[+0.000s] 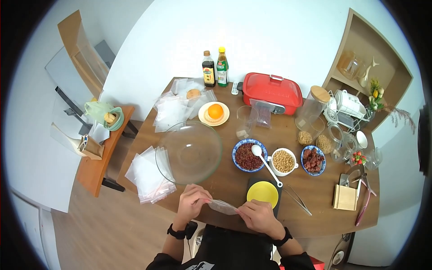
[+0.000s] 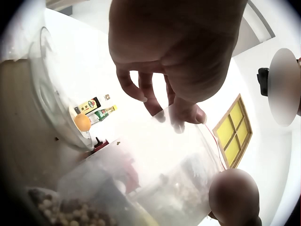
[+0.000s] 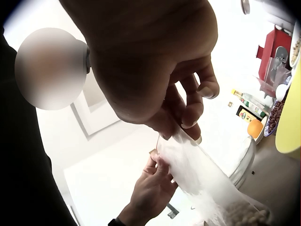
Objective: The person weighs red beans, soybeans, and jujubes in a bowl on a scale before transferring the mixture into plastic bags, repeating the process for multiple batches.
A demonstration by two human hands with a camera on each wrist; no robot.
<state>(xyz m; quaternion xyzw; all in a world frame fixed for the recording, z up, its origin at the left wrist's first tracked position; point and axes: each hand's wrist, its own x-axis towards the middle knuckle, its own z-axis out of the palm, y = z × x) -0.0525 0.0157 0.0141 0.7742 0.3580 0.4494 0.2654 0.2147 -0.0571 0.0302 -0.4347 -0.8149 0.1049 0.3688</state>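
A clear zip bag is stretched between the two hands over the table's front edge. My left hand pinches one end of its top edge between thumb and fingers. The other end is pinched by my right hand. In the right wrist view the bag hangs down, with pale round beans showing at its bottom. Just right of the bag, a yellow plate sits on a dark flat base. A large glass bowl stands beyond the left hand.
Spare clear bags lie at the left. Behind the yellow plate are a bowl of red beans with a white spoon, a cup of soybeans and a bowl of dark red pieces. Tongs lie to the right.
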